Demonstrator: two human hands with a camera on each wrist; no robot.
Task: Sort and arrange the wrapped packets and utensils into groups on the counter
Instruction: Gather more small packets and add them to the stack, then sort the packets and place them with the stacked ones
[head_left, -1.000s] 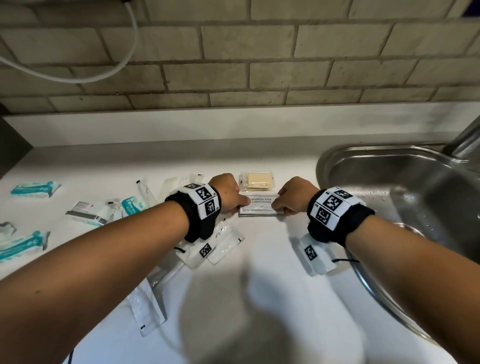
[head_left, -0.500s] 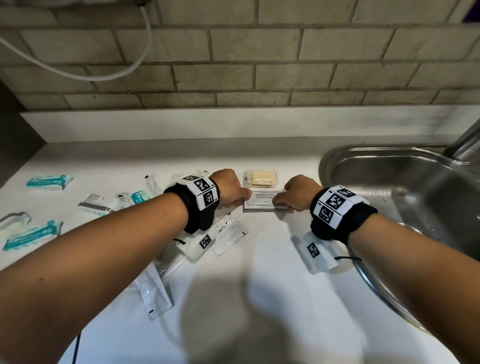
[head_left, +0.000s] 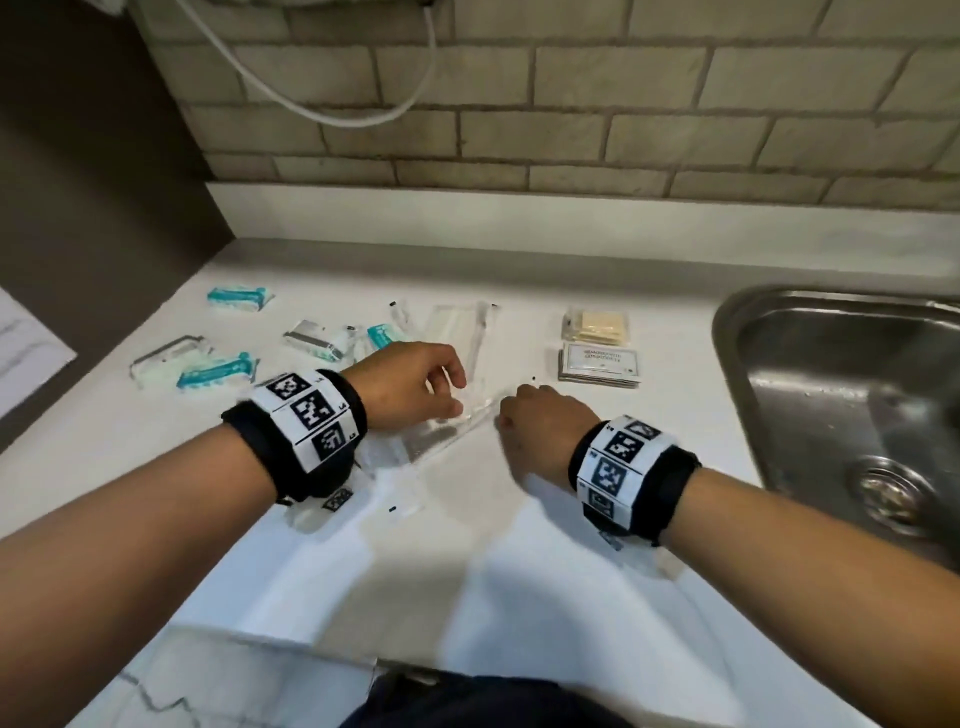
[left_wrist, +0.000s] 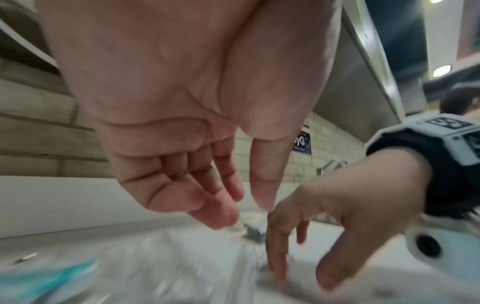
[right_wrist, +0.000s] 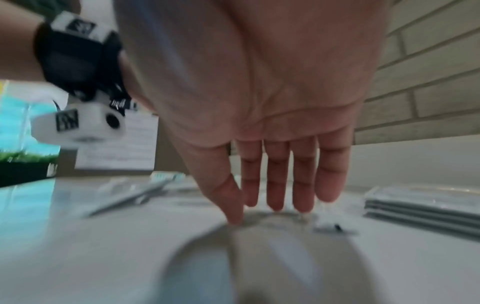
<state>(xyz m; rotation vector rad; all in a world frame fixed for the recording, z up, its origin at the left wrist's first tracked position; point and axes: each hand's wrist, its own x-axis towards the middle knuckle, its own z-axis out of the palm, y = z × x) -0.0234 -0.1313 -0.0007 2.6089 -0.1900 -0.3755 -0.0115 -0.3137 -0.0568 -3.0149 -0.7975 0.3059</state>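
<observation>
A stack of white shampoo packets lies near the sink, with a wrapped soap bar just behind it. Clear wrapped utensil sleeves lie at mid-counter, and more clear sleeves sit behind them. My left hand hovers over the sleeves with relaxed fingers and holds nothing. My right hand points its straight fingers down at the sleeves' right edge, tips on or just above the counter. Teal packets and silver-white packets lie to the left.
A steel sink takes up the right side. The brick wall with a white cable stands behind the white counter. A dark panel closes off the left. Another teal packet lies far back left.
Both hands have let go of the shampoo stack and moved left and toward me, over the clear sleeves. The stack stays beside the soap.
</observation>
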